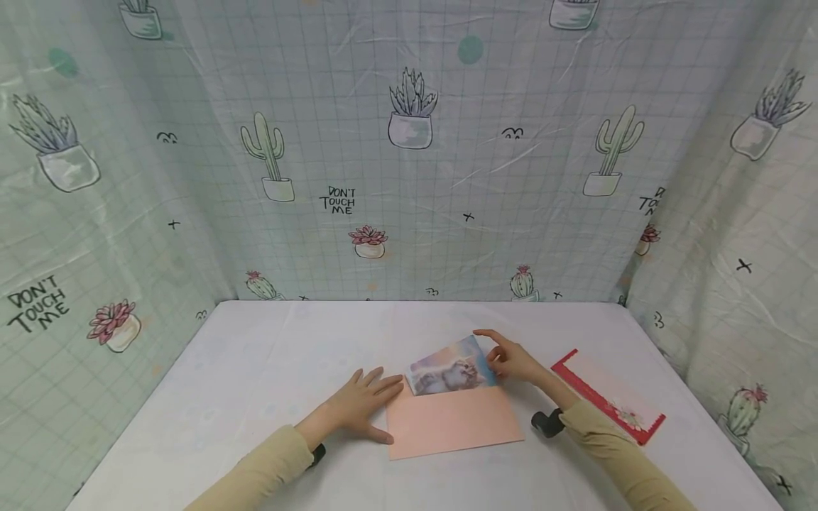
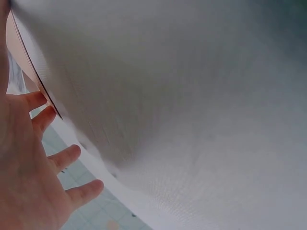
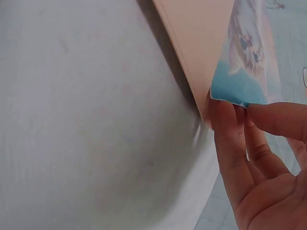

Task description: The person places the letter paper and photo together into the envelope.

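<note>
A peach envelope lies on the white table. A card with a cat picture stands tilted out of its far edge, the card's lower part hidden by the envelope. My right hand pinches the card's right end between thumb and fingers; the index finger stretches along to the upper corner. In the right wrist view, the fingertips sit at the card's blue edge, next to the envelope's corner. With fingers spread, my left hand rests at the envelope's left edge, touching it.
Right of my right forearm lies a pale pink paper sheet with a red scalloped border and a flower. A curtain printed with cacti hangs behind the table and along both sides. Dark wrist devices show by the sleeves.
</note>
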{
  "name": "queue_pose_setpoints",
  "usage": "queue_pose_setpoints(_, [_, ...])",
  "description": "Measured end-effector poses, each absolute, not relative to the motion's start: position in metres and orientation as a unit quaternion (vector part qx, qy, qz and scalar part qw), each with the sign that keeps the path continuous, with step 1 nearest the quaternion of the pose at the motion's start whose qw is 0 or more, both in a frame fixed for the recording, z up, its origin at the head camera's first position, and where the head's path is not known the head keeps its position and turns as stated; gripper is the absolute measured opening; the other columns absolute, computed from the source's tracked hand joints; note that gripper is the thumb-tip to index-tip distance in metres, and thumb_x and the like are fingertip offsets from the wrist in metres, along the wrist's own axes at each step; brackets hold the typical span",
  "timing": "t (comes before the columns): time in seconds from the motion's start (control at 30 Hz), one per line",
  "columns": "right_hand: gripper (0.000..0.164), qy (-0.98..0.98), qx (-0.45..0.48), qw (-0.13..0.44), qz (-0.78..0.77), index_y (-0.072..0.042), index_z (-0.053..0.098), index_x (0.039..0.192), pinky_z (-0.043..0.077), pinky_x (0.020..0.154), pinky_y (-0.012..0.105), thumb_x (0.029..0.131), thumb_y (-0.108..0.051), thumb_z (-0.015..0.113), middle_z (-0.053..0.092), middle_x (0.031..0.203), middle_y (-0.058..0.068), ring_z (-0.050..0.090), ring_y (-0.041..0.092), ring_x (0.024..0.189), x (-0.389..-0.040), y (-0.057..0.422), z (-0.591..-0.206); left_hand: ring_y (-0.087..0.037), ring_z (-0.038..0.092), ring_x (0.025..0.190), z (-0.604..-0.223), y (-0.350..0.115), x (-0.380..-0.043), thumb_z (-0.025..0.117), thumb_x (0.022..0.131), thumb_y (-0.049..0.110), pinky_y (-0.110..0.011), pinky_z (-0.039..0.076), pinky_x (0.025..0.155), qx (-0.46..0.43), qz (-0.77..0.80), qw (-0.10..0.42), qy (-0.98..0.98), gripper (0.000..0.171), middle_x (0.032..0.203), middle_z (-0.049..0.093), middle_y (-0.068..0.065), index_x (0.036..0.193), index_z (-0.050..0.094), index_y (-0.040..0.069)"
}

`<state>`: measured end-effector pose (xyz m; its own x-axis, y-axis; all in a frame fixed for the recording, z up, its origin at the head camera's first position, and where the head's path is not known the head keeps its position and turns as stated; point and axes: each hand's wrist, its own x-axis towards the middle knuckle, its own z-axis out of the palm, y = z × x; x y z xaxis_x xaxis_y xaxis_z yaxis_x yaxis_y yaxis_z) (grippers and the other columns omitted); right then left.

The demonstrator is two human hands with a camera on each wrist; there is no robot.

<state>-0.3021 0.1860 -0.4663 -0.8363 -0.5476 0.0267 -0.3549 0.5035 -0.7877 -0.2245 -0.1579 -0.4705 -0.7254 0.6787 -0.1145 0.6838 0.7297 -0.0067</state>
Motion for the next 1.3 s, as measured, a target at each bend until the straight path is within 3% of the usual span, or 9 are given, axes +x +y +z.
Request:
queue_pose_setpoints(0.27, [0.069,0.855,-0.279,0.140,-0.414,-0.014,0.022,0.141,0.047,0.046,0.024,0.080,0.007,0.048,0.055,0.080,0.012,0.053,0.016,0.054,-0.300,0.176,-0.469,-0.035,0.021,0.135,-0.474,-0.159,-0.225,0.052,0.069,0.070,-0.060,0.023,0.102,0.361,-0.020,0.054,0.931,0.094,0.148,0.025,0.001,0.142,0.025,0.016])
queue_pose_setpoints(0.63, [0.069,0.860,-0.271,0.164,-0.400,-0.016,0.027,0.139,0.044,0.045,0.023,0.078,0.008,0.049,0.049,0.077,0.012,0.048,0.015,0.052,-0.304,0.171,-0.467,-0.036,0.021,0.135,-0.473,-0.158,-0.226,0.052,0.069,0.070,-0.060,0.023,0.102,0.355,-0.018,0.064,0.933,0.095,0.148,0.023,0.001,0.142,0.023,0.017])
queue_pose_setpoints(1.03, [0.032,0.861,-0.250,0.123,-0.426,-0.008,0.050,0.116,0.050,0.049,0.026,0.085,-0.003,0.051,0.054,0.089,0.015,0.055,0.016,0.061,-0.305,0.176,-0.470,-0.037,0.023,0.134,-0.473,-0.159,-0.226,0.053,0.069,0.069,-0.060,0.024,0.102,0.362,-0.021,0.057,0.930,0.093,0.149,0.022,0.001,0.141,0.026,0.017])
queue_pose_setpoints(1.3, [0.018,0.864,-0.241,0.098,-0.432,-0.005,0.055,0.104,0.051,0.051,0.026,0.087,-0.005,0.051,0.059,0.088,0.014,0.056,0.016,0.061,-0.304,0.175,-0.471,-0.037,0.023,0.134,-0.473,-0.159,-0.227,0.053,0.070,0.069,-0.060,0.025,0.101,0.366,-0.018,0.058,0.929,0.092,0.149,0.022,0.001,0.141,0.027,0.016])
